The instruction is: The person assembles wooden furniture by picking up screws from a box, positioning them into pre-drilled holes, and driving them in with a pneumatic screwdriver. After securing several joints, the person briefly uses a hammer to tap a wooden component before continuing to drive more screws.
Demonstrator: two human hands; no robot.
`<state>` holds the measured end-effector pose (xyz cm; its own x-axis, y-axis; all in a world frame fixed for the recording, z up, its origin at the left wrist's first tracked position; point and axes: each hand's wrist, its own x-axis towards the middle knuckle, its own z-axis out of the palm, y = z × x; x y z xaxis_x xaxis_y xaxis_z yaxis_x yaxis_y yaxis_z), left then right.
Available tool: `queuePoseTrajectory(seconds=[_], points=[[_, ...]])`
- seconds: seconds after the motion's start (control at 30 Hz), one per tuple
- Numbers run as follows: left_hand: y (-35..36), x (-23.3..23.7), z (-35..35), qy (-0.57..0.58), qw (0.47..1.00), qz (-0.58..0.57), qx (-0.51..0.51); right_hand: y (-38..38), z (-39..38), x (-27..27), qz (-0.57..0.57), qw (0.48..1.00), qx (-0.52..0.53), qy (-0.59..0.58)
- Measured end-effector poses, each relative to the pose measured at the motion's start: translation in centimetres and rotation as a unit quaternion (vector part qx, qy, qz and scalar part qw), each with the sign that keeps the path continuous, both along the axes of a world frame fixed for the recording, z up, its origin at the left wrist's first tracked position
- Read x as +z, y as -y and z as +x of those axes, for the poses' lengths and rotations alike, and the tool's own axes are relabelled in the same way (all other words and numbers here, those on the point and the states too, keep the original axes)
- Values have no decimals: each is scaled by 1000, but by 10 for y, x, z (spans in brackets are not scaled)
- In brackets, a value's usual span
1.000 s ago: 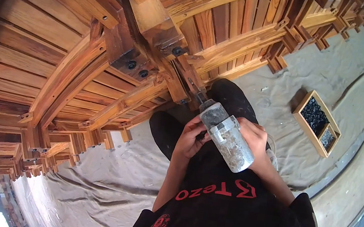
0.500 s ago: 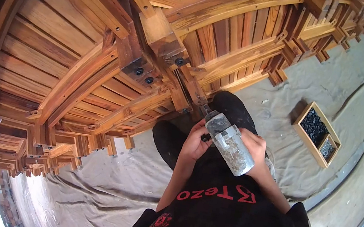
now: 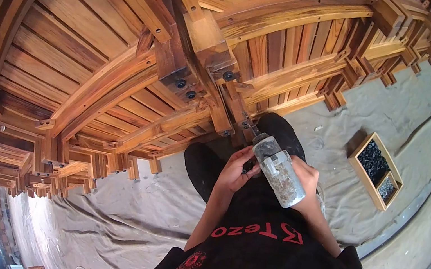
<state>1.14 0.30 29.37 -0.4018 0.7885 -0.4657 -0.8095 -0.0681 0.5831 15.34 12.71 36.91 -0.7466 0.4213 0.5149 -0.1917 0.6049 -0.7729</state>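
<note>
A grey cloth [image 3: 155, 221] covers the workshop floor, and rows of upturned wooden furniture frames [image 3: 97, 58] in reddish slatted timber fill the upper part of the view. A person in a black shirt with red lettering crouches at the nearest frame. Both hands hold a grey, dust-caked power driver [image 3: 280, 174]. The right hand [image 3: 308, 178] has its grip wrapped tight round the rear of the body, and the left hand [image 3: 233, 173] has its grip curled closed on the front part, beside the chuck. The tool tilts up and to the left, its tip against a joint of the frame, near two black bolt heads [image 3: 183, 88]. Well apart, on the cloth to the right, lies a wooden tray [image 3: 364, 181] with two compartments of dark screws [image 3: 374, 158].
</note>
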Motion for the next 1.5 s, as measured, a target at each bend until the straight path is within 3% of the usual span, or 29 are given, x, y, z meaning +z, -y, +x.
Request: queuePoseTrajectory(seconds=[0.17, 0.2, 0.57, 0.73, 0.97, 1.23, 1.5], points=[[-8, 20, 1, -12, 999, -35, 31, -2, -4, -2, -4, 1000, -2, 1], [-5, 13, -5, -38, 998, 59, 0, -2, -7, -1, -7, 1000, -4, -12], [9, 42, -30, -68, 988, 137, -21, -6, 4, -4, -8, 1000, -1, 4], [0, 57, -27, -92, 987, 130, 28, -7, 9, -4, -11, 1000, -4, 0], [-29, 59, -29, -20, 982, 156, 105, -11, 20, -9, -28, 1000, 7, -12], [-32, 58, -29, 13, 975, 215, 47, -16, 26, -14, -33, 999, 30, -11], [-51, 91, -27, -109, 984, 142, 13, -26, 34, -11, -48, 999, 8, -21]])
